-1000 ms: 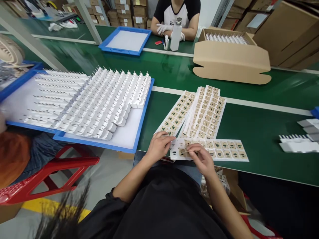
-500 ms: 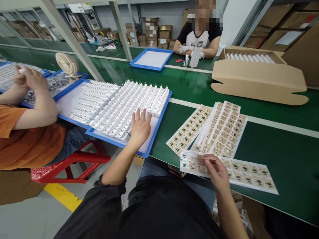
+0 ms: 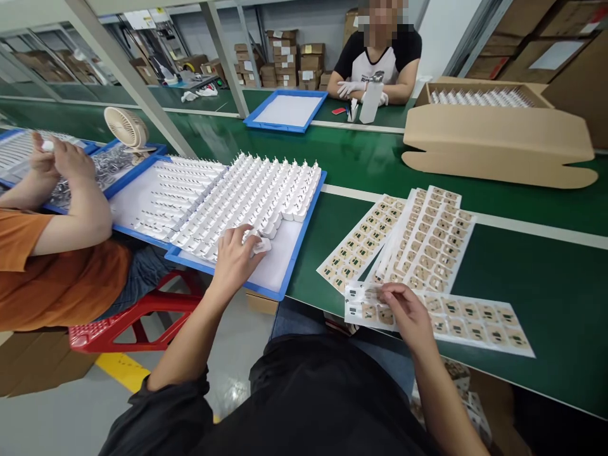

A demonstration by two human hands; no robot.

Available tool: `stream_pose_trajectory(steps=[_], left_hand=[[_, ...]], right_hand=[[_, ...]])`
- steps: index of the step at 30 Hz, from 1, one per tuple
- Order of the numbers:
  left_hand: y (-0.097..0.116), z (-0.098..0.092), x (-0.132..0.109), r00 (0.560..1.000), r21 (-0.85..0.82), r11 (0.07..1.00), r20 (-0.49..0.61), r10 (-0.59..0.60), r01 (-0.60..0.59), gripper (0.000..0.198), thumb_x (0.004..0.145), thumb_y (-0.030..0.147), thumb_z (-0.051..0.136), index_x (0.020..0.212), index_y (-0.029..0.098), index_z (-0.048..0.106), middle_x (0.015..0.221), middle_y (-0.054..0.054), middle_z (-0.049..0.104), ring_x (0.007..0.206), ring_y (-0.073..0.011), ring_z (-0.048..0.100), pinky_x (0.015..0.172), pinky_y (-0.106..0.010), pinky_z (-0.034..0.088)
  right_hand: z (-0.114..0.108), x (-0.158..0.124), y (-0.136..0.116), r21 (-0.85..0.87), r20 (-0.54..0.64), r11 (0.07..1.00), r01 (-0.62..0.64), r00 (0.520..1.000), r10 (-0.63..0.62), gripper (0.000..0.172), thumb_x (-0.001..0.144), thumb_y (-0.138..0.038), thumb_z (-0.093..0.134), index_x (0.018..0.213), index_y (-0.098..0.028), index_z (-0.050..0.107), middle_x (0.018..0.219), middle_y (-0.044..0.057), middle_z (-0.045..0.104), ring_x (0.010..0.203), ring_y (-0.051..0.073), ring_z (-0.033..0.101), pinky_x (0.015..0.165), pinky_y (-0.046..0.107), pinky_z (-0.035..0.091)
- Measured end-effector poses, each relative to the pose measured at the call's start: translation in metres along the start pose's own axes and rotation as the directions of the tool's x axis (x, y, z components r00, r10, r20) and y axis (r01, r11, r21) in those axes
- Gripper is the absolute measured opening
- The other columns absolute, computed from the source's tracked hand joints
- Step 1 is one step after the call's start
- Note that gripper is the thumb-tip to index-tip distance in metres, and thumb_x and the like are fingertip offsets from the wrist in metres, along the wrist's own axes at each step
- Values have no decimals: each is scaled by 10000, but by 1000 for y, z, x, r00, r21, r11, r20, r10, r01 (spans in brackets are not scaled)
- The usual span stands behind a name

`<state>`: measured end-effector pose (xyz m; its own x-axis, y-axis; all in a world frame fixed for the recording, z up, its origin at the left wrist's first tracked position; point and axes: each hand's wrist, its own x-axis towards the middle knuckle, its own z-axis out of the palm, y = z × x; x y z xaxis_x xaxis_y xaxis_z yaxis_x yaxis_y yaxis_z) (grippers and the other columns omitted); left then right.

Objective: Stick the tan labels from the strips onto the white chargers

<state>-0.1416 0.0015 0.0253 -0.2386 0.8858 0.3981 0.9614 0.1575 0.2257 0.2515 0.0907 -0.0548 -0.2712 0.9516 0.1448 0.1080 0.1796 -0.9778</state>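
My left hand (image 3: 235, 256) has its fingers closed on a small white plastic housing (image 3: 261, 245) at the front of a blue-rimmed tray (image 3: 304, 237). Rows of similar white housings (image 3: 242, 199), with thin pins sticking up, fill most of that tray. Over on the right, my right hand (image 3: 408, 313) pinches at a sheet of tan stickers (image 3: 475, 323) along the table's front edge. Whether a loose sticker is between its fingertips I cannot make out. Behind this sheet lies a fanned stack of sticker sheets (image 3: 422, 244).
To the left, a co-worker in an orange shirt (image 3: 61, 272) holds a small white piece, near a fan (image 3: 126, 126). Across the green table (image 3: 536, 266) sits another person in white gloves (image 3: 351, 88). An open carton (image 3: 494, 142) stands at back right; a blue tray (image 3: 287, 111) lies beyond.
My left hand has moved left and nearer to me, its spread fingers now closed on a white housing. My right hand stays at the sticker sheet, shifted only slightly.
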Motion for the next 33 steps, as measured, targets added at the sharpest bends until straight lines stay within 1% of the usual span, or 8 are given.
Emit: stream_pose_trajectory(steps=[4,7,11,15,19,24,27,33], left_hand=[[20,6,-12,994,-543,834,10,-108,96,314,855,463,747,1024,213,660,1137,-103,702,1077,-273,656,920,-406,556],[56,28,-27,960,-885,396,166,-225,246,478,808,585,744,1063,207,602,1074,-85,691,894,-204,685,738,-313,587],[115,59,-44,872,-872,-197,475,-115,448,559,804,623,695,1179,243,531,977,-48,664,707,-152,641,593,-279,568],[158,76,-52,798,-689,-452,596,91,567,586,732,475,800,1220,257,559,1055,-40,660,784,-167,676,671,-303,596],[176,94,-55,811,-716,-403,569,136,570,542,704,370,857,1173,237,620,1110,-44,678,935,-198,684,802,-323,592],[188,107,-55,916,-925,51,381,126,377,541,758,372,856,1235,220,654,1287,-105,654,1210,-274,638,1010,-392,552],[191,102,-53,964,-940,294,224,143,175,474,824,344,810,1261,232,666,1278,-110,679,1185,-264,664,985,-384,562],[189,85,-48,979,-897,425,-39,199,-122,433,853,241,789,1262,237,647,1177,-87,761,1076,-235,725,933,-364,584]], right_hand=[[12,17,-3,68,-22,992,-110,993,112,312,869,-556,741,901,-246,721,796,29,689,726,190,655,693,323,564],[18,23,-6,134,-66,984,-115,990,125,337,834,-571,769,874,-241,717,774,23,676,697,178,634,661,307,550],[23,13,-26,264,-60,960,-94,992,113,323,821,-545,791,830,-232,710,899,48,685,696,169,621,629,306,550],[28,-7,-59,461,111,882,-97,993,51,202,904,-435,737,859,-241,700,955,39,668,699,159,627,638,309,557],[31,-13,-70,506,165,853,-129,985,51,142,928,-384,729,888,-248,722,902,25,673,708,152,624,664,297,538],[25,-14,-56,484,61,858,-170,985,161,192,878,-436,784,863,-250,738,795,9,665,682,149,598,651,279,508],[18,-21,-54,442,30,882,-165,985,170,206,861,-447,801,856,-250,743,798,12,668,728,156,608,681,275,518],[1,-29,-75,276,-57,959,-67,995,86,116,862,-331,816,896,-262,729,870,12,686,827,162,645,766,276,536]])
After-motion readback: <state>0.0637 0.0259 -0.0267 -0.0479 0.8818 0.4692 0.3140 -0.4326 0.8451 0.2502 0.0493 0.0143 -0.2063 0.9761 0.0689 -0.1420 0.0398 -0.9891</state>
